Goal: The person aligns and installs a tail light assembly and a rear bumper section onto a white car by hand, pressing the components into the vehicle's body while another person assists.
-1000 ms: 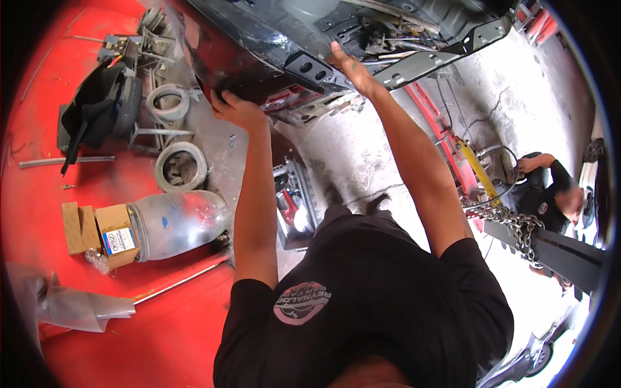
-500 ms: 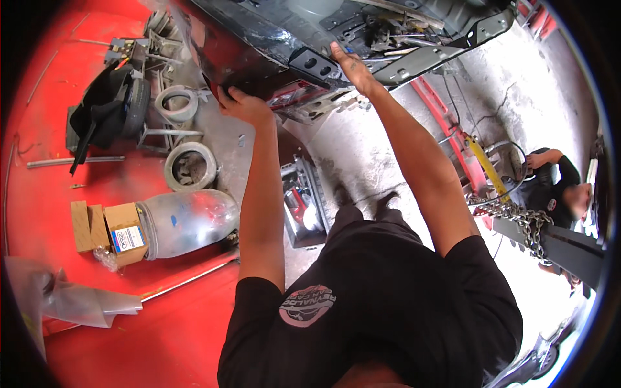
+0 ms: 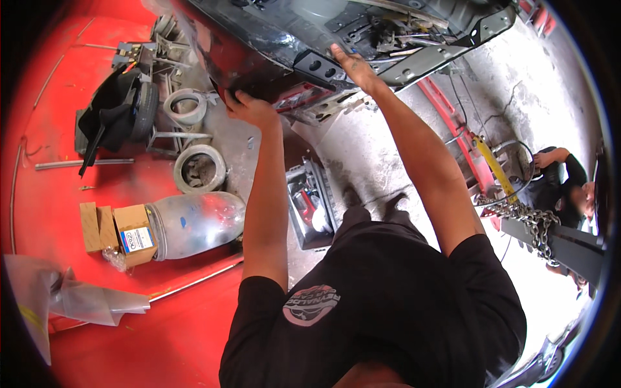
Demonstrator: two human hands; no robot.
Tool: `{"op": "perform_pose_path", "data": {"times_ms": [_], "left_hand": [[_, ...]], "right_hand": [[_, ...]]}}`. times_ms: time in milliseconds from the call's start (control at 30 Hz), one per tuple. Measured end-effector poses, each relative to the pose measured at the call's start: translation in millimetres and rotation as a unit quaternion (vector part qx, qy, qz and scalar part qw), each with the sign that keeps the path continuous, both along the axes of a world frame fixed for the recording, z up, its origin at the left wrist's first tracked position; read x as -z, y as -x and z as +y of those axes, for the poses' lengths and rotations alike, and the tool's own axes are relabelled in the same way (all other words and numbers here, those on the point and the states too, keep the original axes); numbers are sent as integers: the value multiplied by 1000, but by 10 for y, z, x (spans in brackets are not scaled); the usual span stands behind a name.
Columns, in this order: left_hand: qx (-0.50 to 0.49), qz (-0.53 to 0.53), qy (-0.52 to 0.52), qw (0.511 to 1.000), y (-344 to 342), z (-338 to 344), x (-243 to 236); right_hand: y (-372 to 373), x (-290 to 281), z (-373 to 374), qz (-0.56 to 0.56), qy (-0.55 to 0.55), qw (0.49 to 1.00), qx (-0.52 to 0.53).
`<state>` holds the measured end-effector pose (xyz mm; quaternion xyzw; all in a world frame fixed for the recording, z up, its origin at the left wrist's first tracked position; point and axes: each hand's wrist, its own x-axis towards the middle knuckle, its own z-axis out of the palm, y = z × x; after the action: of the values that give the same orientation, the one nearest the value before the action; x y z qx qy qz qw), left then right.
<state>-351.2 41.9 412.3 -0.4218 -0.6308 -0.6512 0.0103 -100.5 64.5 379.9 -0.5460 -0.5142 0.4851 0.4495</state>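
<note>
View swung left — left hand (image 3: pixel 254 111), right hand (image 3: pixel 354 69) still on bodywork (image 3: pixel 242 61)

The person's left arm (image 3: pixel 264 194) reaches almost straight forward, bare below a short black sleeve (image 3: pixel 259 304). At the wrist the left hand (image 3: pixel 254 111) angles to the left, its fingers partly hidden. The right arm (image 3: pixel 417 149) slants forward and inward, slightly bent at the elbow. The right hand (image 3: pixel 354 68) is farther forward than the left, one digit extended, the others out of sight; a small dark mark shows on its skin. The two hands are apart.
</note>
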Motion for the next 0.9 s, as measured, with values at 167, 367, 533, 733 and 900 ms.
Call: {"op": "perform_pose_path", "data": {"times_ms": [167, 367, 533, 733, 900], "left_hand": [[10, -2, -16, 1000, -104, 34, 7], [23, 1, -17, 1000, -58, 15, 26], [20, -4, 19, 1000, -49, -30, -8], [16, 29, 13, 999, -87, 54, 60], [-8, 55, -10, 998, 109, 96, 99]], "right_hand": [[-76, 160, 99, 5, -23, 999, 22], [-201, 155, 201, -20, 20, 999, -33], [-189, 150, 258, 7, 45, 996, -74], [-125, 359, 263, 13, 53, 998, 10], [-35, 121, 103, 0, 25, 1000, -4]]}}
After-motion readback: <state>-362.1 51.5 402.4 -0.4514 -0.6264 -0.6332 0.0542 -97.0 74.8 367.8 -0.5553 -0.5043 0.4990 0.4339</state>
